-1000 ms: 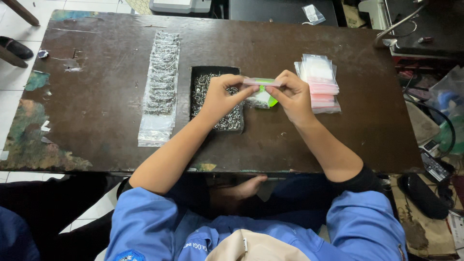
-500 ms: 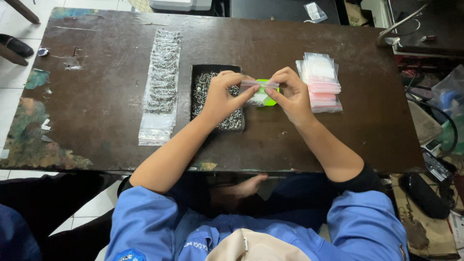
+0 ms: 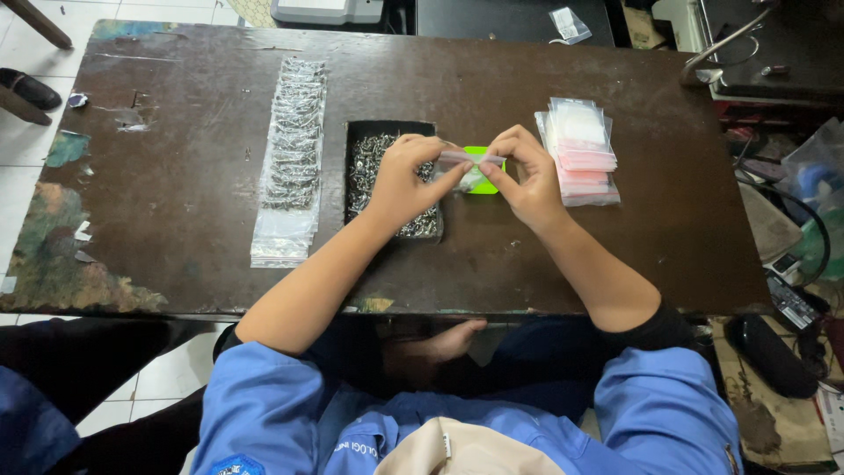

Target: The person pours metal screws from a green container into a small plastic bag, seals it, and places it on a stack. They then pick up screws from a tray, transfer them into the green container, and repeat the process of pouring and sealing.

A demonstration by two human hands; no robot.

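My left hand (image 3: 406, 179) and my right hand (image 3: 526, 176) both pinch the top edge of a small clear zip bag (image 3: 469, 167), held between them just above the table. A bright green object (image 3: 483, 171) shows behind the bag. Under my left hand sits a black tray (image 3: 359, 130) full of small metal screws. A stack of clear zip bags with pink strips (image 3: 579, 149) lies just right of my right hand.
A long row of filled clear bags (image 3: 290, 154) lies left of the tray on the dark worn table (image 3: 176, 176). Cluttered items and cables lie off the table's right edge (image 3: 791, 264). A loose bag (image 3: 567, 24) lies at the far edge.
My hands have drawn closer together on the bag's top edge, and the bag has shifted slightly left, over the tray's right side.
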